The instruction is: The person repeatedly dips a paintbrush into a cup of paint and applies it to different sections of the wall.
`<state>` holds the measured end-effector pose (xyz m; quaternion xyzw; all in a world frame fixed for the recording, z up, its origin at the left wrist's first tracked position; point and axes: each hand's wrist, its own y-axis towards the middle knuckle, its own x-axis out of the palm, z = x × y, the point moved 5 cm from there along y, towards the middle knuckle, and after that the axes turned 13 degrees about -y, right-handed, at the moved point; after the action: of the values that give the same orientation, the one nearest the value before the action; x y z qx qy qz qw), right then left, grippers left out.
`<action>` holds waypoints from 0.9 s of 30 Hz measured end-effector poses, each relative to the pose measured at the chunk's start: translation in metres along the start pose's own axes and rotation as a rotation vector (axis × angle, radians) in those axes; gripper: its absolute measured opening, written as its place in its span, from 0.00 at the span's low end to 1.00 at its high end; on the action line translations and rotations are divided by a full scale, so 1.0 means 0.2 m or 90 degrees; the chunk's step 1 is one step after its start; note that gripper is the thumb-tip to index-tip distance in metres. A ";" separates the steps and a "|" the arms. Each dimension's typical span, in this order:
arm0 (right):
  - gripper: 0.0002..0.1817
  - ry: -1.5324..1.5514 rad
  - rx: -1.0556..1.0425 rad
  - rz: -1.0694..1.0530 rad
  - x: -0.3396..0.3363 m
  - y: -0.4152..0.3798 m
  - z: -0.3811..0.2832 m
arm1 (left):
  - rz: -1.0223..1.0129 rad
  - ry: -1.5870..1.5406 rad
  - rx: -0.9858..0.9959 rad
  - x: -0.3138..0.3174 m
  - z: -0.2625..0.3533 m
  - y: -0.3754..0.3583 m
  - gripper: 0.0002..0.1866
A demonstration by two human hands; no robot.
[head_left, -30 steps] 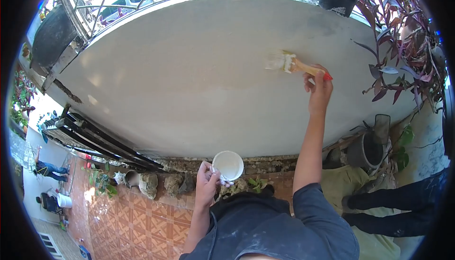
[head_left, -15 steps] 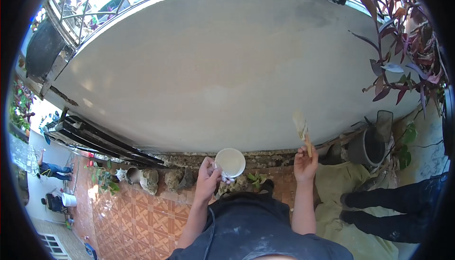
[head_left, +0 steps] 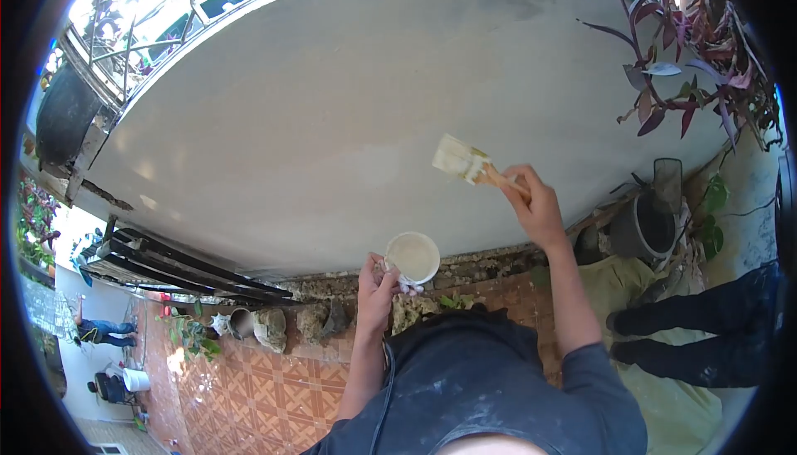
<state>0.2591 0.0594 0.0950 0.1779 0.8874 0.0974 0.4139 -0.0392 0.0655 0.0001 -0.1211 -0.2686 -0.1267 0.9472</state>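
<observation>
While my right hand [head_left: 538, 203] is closed around the wooden handle of the brush [head_left: 465, 162], its wet bristles sit close against the wall [head_left: 332, 123]. I judge the brush light and stiff, best gripped on the handle behind the slippery bristles. My left hand [head_left: 378, 289] is curled around the small white cup [head_left: 413, 256] of paint, light but easy to spill, held upright just below the brush.
</observation>
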 end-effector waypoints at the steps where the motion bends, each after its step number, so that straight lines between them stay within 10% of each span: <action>1: 0.10 -0.004 0.000 0.001 0.00 0.04 -0.02 | -0.013 -0.016 0.003 0.00 0.00 0.00 0.08; 10: 0.09 -0.238 -0.179 0.146 -0.02 0.43 -0.16 | 0.020 -0.023 0.021 -0.04 0.05 0.00 0.09; 22: 0.08 -0.322 -0.023 0.245 -0.22 0.13 0.04 | 0.016 -0.016 -0.024 -0.23 0.10 -0.01 0.07; 27: 0.09 0.025 0.035 0.188 -0.13 -0.05 0.19 | 0.023 -0.028 -0.029 -0.25 0.11 -0.04 0.07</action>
<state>0.3003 0.0413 0.0858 0.3155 0.8619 0.1364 0.3729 -0.0948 0.0729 -0.0070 -0.1499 -0.2838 -0.1126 0.9404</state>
